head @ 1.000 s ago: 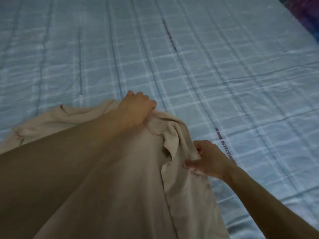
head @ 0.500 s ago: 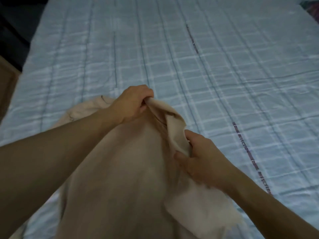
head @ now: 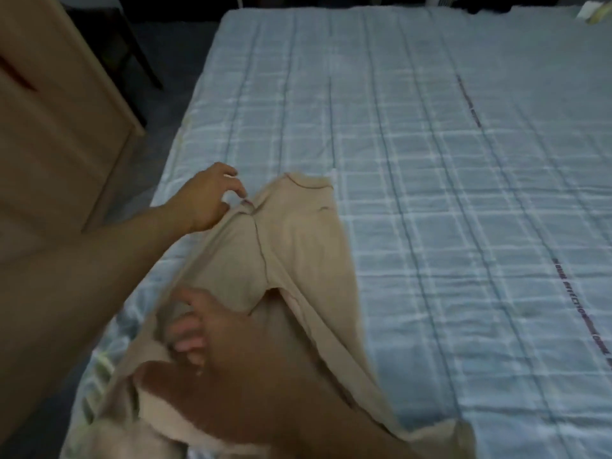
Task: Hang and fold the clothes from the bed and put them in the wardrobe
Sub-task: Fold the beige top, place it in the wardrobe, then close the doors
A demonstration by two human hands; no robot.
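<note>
A beige garment (head: 291,246) lies lengthwise on the bed (head: 447,200), near its left edge, with a seam running down its middle. My left hand (head: 205,198) hovers at the garment's upper left corner. Its fingers are loosely spread, the fingertips just at the cloth, and it holds nothing that I can see. Lower down, my right hand (head: 215,329) reaches across from the right and its curled fingers grip a fold on the garment's left side. The nearest part of the garment is hidden under my right forearm.
The bed carries a light blue checked sheet with a printed line of text (head: 576,306). A tall wooden cabinet (head: 56,120) stands left of the bed, across a strip of dark floor (head: 165,77). Dark objects lie beyond the far edge of the bed.
The garment, held bunched up by both hands before, now lies spread on the bed. My left hand has let go and my right hand has shifted to the left side. The view has swung left.
</note>
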